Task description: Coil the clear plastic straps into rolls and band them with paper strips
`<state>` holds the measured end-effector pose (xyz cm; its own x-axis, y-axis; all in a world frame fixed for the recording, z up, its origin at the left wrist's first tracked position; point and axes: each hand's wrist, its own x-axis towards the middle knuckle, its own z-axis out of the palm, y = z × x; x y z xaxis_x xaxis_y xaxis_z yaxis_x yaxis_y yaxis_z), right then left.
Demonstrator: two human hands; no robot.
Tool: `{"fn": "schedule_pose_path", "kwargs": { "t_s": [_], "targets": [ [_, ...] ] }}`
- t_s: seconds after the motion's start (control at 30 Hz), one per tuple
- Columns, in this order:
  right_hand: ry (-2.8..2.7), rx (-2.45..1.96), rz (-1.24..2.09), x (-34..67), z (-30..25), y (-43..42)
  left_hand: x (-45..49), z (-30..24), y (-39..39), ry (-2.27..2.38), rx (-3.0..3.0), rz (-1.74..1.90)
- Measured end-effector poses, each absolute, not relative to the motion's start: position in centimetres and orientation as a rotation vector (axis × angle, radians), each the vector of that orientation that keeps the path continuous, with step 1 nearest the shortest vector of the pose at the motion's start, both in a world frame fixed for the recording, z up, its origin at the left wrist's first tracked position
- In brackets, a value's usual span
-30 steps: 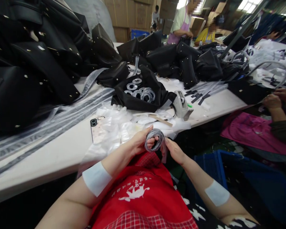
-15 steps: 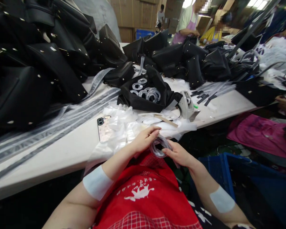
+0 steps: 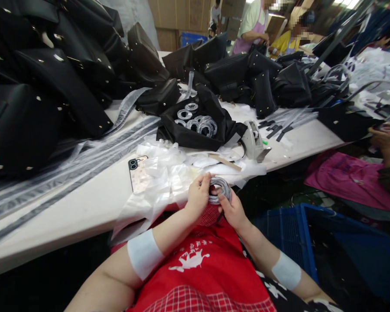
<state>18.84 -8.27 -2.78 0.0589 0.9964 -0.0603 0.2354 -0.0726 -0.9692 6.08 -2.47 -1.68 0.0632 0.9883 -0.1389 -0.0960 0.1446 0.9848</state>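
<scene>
Left fingers (image 3: 206, 181): bunched and gripping the coil's left edge, tips near its top
Right fingers (image 3: 221, 200): curled round the coil's lower right edge, thumb bent across the near side; the other fingers are partly hidden
Coil (image 3: 226, 185): grey, ring-shaped, held between the 2 hands; it is in front of the table edge, above the apron; a dark strip (image 3: 220, 216) hangs just below
Left hand (image 3: 198, 196): upright, back of the hand mostly towards the camera
Right hand (image 3: 234, 212): slanted up and leftward, facing the left hand
Forearms: 2, converging from the lower corners; the left slopes up rightward, the right up leftward; each bears 1 pale patch, on the left arm (image 3: 145, 253) and right arm (image 3: 286, 271)
Apron (image 3: 185, 281): red, between the arms
Table (image 3: 94, 190): white, beyond the hands; film sheets (image 3: 162, 173) lie near the left hand, a phone (image 3: 138, 174) beside them
Black bag (image 3: 188, 138): behind the sheets, several more coils (image 3: 206, 127) inside; a tape dispenser (image 3: 254, 142) stands just right of it
</scene>
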Motion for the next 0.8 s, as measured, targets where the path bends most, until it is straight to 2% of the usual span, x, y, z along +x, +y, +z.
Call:
{"fn": "schedule_pose_path", "kwargs": {
  "t_s": [0.1,0.27,0.33,0.43,0.57,0.8],
  "targets": [
    [-1.416,-1.484,1.081,20.1,-1.4,-7.5,6.1,-2.8,-3.3,1.232,1.027,1.087],
    [-2.123,-1.198,1.700,24.6,2.3,-5.7,4.1,-2.1,-4.4,0.890,1.478,0.650],
    [-2.238,-1.038,1.834,24.9,2.3,-5.7,3.8,-1.8,-5.3,0.754,1.697,0.517],
    [-2.164,-0.988,1.865,23.7,0.5,-6.9,3.4,-2.2,-7.0,0.826,1.799,0.462],
    [-2.010,-1.258,1.793,21.8,-2.1,-10.0,2.1,-3.4,-8.9,0.956,1.677,0.530],
    [-1.963,-1.300,1.764,20.6,-2.7,-11.5,0.3,-2.3,-8.1,0.773,1.515,0.482]
  ]
}}
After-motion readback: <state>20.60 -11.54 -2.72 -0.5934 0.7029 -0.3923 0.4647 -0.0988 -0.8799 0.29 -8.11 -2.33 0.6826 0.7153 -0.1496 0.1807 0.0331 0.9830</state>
